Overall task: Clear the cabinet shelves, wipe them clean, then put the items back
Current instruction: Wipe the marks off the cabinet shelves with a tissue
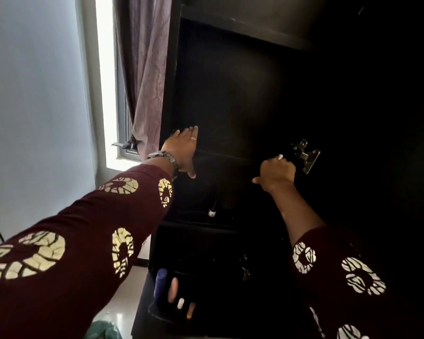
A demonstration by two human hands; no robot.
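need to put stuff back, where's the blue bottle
Head view, bottom centre: the blue bottle lies below the left hand, beside a pink tube.

The black cabinet (242, 94) stands open, its upper shelf (228, 156) dark and seemingly bare. Below that shelf, a blue bottle (160, 285) and pinkish tubes (173, 289) stand upright together.

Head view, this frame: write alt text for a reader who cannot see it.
Both hands reach into a dark black cabinet: the left hand, open and flat, lies on a shelf edge; the right hand is curled near a metal door hinge, its contents unclear. Below, a black holder carries a blue tube.
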